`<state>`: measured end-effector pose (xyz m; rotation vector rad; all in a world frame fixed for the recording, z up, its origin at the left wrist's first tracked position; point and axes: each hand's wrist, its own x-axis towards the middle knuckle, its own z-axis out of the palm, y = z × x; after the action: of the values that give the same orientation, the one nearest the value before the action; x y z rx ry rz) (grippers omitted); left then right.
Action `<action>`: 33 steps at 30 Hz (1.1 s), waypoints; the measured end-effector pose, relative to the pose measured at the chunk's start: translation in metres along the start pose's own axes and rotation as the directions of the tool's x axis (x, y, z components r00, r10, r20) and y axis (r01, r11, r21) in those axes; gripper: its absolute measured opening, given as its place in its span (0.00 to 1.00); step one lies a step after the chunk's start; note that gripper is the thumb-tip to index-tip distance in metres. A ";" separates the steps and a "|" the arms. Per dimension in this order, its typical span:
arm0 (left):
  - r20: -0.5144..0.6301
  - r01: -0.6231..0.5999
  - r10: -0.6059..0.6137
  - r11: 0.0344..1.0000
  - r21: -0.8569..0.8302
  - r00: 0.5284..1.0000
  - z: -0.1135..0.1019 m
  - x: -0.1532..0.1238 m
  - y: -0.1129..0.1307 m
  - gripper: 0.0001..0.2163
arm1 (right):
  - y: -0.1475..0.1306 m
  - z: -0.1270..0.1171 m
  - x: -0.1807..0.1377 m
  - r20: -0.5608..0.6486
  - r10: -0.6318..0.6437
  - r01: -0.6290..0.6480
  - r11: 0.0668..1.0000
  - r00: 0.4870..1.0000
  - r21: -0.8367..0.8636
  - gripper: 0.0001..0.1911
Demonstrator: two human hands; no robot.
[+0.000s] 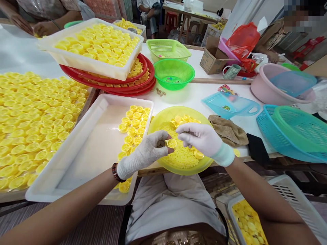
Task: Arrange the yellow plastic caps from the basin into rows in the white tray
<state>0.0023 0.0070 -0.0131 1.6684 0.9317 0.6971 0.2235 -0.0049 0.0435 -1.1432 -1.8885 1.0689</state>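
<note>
My left hand, in a white knitted glove with bare fingertips, pinches a small yellow plastic cup. Close on its right, my right hand wears a white glove. Its fingers are pressed together, and whatever they hold, if anything, is hidden. Both hands are above a yellow bowl that contains loose yellow pellets and more flat yellow pieces. Left of the bowl is a white tray, with yellow cups set in rows along its right side.
Yellow cups cover the table at left. Red round trays are stacked under a full white tray. Beyond the bowl stands a green basin. To the right lie a blue scoop, brown cloth and blue basket.
</note>
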 end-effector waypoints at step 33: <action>-0.496 0.297 -0.028 0.829 0.473 0.868 -0.123 -0.072 -0.050 0.08 | 0.057 0.000 0.065 0.003 0.263 -0.062 0.239 0.965 -0.969 0.06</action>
<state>-0.1478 0.0152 -0.0271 1.8978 1.7391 0.7826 0.2186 0.0707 0.0010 -1.9884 -2.6932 -0.1634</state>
